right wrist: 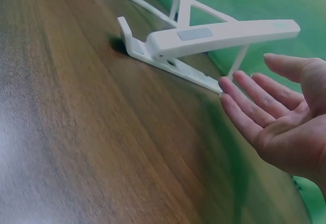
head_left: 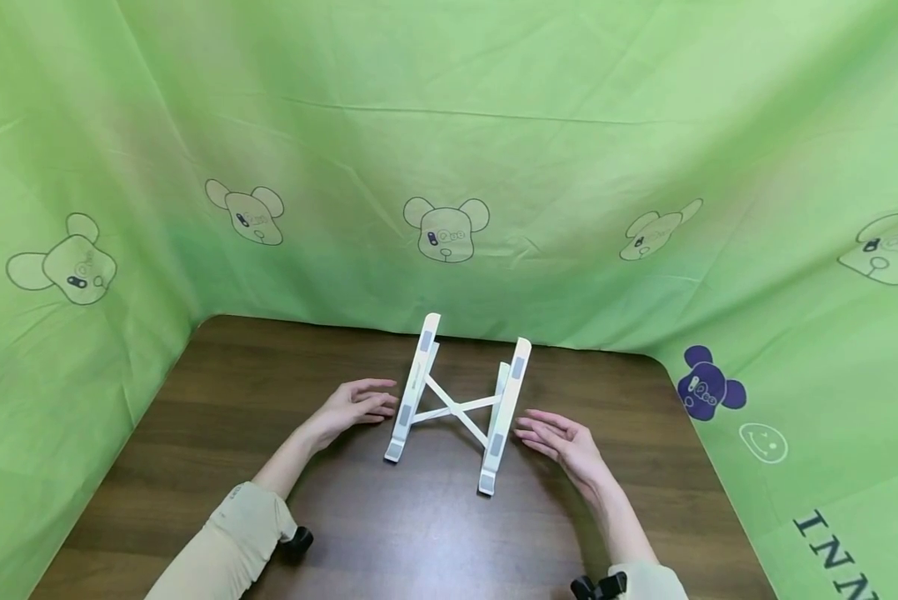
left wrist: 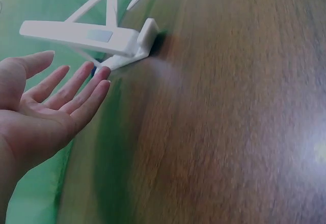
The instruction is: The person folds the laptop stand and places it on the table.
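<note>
A white folding laptop stand (head_left: 456, 409) is set up on the table, its two long arms raised at a slant and joined by an X-shaped brace. Grey pads line the arms, and small lips turn up at their near ends. To its left is my left hand (head_left: 356, 404), fingers relaxed and holding nothing; the left wrist view shows this hand (left wrist: 56, 99) palm up beside the stand (left wrist: 81, 35). On the other side my right hand (head_left: 565, 446) is loosely spread. In the right wrist view its fingertips (right wrist: 227, 86) lie close to the stand's base (right wrist: 173, 68); contact is unclear.
The dark wood-grain table (head_left: 389, 533) is enclosed at the back and sides by a green cloth (head_left: 449, 150) printed with bear heads. Dark wrist devices (head_left: 296, 543) sit at both cuffs.
</note>
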Available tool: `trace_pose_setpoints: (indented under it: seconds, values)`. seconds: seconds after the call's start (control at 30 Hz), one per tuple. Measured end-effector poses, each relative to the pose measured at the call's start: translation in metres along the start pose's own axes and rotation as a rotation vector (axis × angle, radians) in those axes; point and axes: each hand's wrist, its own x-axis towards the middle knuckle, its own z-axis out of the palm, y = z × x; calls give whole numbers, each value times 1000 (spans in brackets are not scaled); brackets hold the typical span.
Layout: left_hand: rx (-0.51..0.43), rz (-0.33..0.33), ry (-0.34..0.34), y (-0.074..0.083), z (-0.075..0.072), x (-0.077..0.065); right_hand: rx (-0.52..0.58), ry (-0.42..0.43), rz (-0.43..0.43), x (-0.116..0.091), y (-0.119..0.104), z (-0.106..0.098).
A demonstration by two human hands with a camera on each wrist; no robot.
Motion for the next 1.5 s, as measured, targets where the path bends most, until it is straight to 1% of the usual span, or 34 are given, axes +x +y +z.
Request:
trace_pose_setpoints:
  seconds: [0.17,0.27,0.43,0.57,0.7,0.83,0.97,1.2,1.5]
  values:
    - [-21,-22,8,1,9,6,-11,11,50,5,-1,7]
    - [-32,-16,24,1,13,9,-17,14,62,8,-1,12]
    - [-56,-4,52,0,19,15,-16,25,56,15,-2,20]
    - [-59,1,79,1,23,18,-17,31,30,19,-1,26]
    - [-49,1,110,2,26,16,-17,50,6,21,0,30]
    - [-44,18,126,3,28,14,-16,74,-4,23,2,32]
    - [-54,31,139,2,29,12,-31,117,1,25,3,36]
    - [-48,31,166,-1,31,11,-65,192,-3,27,3,43]
    - [-30,43,186,-1,33,9,-98,210,12,27,3,46]
